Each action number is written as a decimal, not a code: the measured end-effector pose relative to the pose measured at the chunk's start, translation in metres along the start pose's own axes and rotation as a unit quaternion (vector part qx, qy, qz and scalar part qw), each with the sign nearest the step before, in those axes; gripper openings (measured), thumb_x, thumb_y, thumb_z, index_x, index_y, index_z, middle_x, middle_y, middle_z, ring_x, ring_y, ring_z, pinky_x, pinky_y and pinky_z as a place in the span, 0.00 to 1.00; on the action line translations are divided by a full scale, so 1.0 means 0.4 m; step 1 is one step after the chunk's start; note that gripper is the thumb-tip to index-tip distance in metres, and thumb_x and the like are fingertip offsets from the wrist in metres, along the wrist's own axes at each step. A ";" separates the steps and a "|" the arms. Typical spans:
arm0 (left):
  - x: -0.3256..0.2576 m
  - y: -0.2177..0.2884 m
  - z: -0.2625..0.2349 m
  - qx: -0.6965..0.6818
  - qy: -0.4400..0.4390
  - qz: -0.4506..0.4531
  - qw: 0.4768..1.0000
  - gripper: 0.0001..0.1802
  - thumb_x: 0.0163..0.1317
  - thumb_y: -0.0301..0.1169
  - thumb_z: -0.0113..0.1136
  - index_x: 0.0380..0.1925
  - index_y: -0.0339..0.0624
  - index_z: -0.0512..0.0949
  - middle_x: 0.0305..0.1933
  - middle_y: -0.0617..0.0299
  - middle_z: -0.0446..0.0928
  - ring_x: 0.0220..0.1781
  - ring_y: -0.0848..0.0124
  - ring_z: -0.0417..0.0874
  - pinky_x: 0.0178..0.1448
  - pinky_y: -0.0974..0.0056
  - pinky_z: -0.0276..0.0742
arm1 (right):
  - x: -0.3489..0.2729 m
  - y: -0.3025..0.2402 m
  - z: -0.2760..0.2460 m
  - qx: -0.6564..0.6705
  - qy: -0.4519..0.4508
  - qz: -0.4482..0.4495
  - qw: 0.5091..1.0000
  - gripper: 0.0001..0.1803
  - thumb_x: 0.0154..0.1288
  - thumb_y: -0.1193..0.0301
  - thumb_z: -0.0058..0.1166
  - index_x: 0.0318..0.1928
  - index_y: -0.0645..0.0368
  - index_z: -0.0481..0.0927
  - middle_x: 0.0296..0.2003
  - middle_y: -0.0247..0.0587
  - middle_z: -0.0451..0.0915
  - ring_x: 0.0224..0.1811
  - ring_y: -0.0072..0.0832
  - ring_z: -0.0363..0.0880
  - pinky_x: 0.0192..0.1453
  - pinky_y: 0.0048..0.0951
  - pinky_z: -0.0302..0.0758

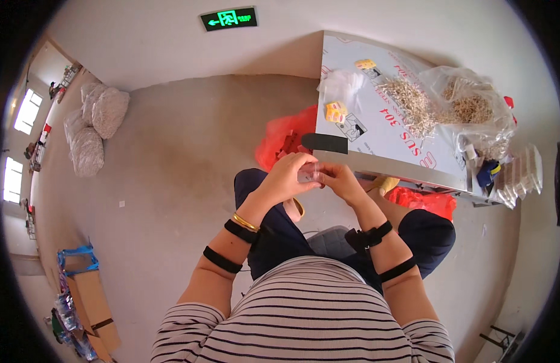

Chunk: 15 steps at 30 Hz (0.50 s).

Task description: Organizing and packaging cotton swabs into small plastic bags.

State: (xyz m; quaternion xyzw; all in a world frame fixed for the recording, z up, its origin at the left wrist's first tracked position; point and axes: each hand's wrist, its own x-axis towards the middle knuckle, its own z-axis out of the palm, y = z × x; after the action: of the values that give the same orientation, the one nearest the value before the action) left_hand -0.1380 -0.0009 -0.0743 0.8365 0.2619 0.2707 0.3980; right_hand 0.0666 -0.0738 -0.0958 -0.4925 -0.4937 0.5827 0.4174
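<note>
My left hand (287, 178) and my right hand (342, 183) meet above my lap, just off the near left corner of a metal-topped table (377, 142). Between their bent fingers is a small, clear-looking piece (305, 175), perhaps thin plastic; its kind cannot be made out. The fingers of both hands are closed around it. Beyond the fingertips, a dark flat strip (326, 143) juts over the table's edge. On the tabletop lies a heap of small pale sticks (408, 104), beside a clear plastic bag (473, 112) with more of them. Two yellow packets (336, 111) rest near the table's left side.
A red plastic bag (286, 136) stands on the floor left of the table, and another red bag (422, 202) lies under it. White crumpled plastic (342, 86) sits on the tabletop. Stuffed sacks (89, 130) lean at the far left; a cardboard box (94, 302) is lower left.
</note>
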 end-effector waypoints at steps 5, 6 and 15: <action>0.063 -0.159 -0.012 0.112 0.040 0.018 0.993 0.32 0.49 0.35 0.82 0.54 0.42 0.79 0.52 0.53 0.84 0.55 0.52 0.84 0.58 0.50 0.79 | -0.002 0.045 -0.056 0.015 0.120 -0.002 0.993 0.12 0.78 0.73 0.54 0.53 0.65 0.86 0.34 0.33 0.84 0.35 0.20 0.79 0.42 0.25 0.78; 0.080 -0.206 -0.015 0.111 0.036 0.015 0.993 0.32 0.49 0.35 0.82 0.54 0.42 0.79 0.52 0.53 0.84 0.55 0.52 0.84 0.58 0.50 0.79 | -0.006 0.059 -0.068 0.039 0.151 0.009 0.988 0.12 0.78 0.73 0.53 0.52 0.65 0.86 0.32 0.33 0.83 0.34 0.20 0.79 0.42 0.24 0.78; 0.188 -0.474 0.033 0.238 -0.046 -0.080 0.967 0.34 0.47 0.43 0.84 0.53 0.52 0.77 0.53 0.59 0.84 0.59 0.56 0.83 0.60 0.45 0.72 | -0.075 0.155 -0.127 0.049 0.173 0.095 0.979 0.12 0.79 0.72 0.52 0.50 0.65 0.87 0.33 0.32 0.81 0.36 0.19 0.78 0.44 0.23 0.77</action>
State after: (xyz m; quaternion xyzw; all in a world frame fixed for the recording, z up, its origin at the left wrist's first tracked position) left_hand -0.1176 0.1451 -0.2162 0.8948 0.3664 0.1290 0.2199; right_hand 0.1218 -0.1050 -0.1536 -0.6092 -0.3360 0.5494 0.4628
